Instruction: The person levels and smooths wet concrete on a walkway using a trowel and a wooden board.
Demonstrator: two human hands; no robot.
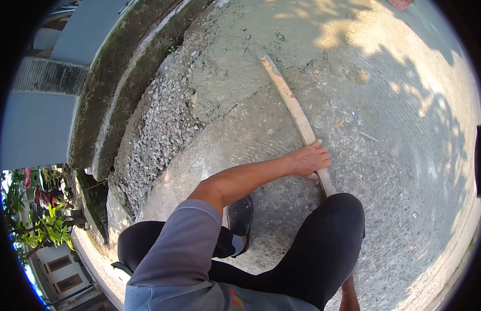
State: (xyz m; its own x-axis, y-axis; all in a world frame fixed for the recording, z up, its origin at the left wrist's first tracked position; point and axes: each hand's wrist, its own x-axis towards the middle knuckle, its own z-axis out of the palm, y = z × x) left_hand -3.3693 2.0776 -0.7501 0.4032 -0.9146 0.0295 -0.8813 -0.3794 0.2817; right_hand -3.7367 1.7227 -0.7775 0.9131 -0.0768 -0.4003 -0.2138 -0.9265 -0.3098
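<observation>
My left hand (309, 159) is wrapped round a long, narrow wooden board (293, 106) near its close end. The board lies across the ground, its far tip, smeared with grey, at the edge of a patch of wet-looking grey concrete (225, 67). Its near end passes behind my right knee (336, 223). At the bottom edge, beside that knee, a bit of my right hand or forearm (349, 296) shows; its fingers are hidden.
Loose gravel (160, 119) lies along a mossy concrete kerb (108, 98) on the left. My dark shoe (240, 217) stands on the rough concrete ground (406, 171). A small pale stick (368, 137) lies to the right. Plants (48, 228) and a house stand at lower left.
</observation>
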